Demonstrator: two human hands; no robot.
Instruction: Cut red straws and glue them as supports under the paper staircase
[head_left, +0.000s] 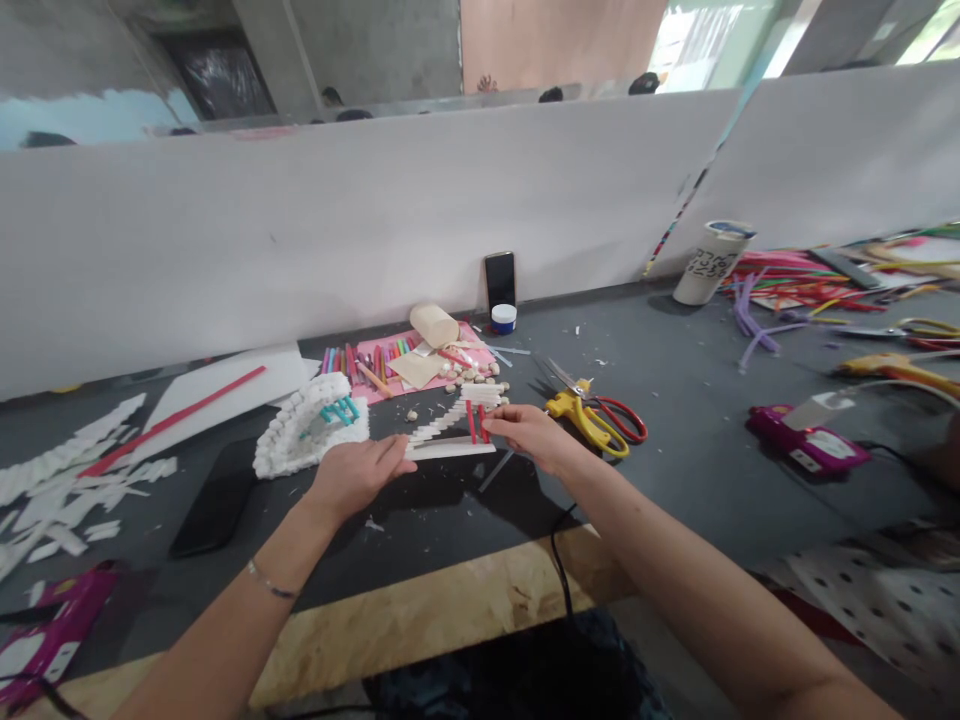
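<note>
A small white model staircase stands on the dark table, with thin steps rising to the right and a flat base strip below. At its low left end, my left hand grips the base between thumb and fingers. Two short upright red strips stand near the tall right end. My right hand pinches the right-hand red strip by its side with closed fingertips; whether that strip is fixed to the model I cannot tell. Left of the staircase sits a fluffy white arched piece with teal sticks inside.
Scissors and a yellow-handled tool lie right of my right hand. Behind are pink paper with markers, pebbles, a blue-white jar and a leaning phone. Another phone, white strips and a purple device lie around.
</note>
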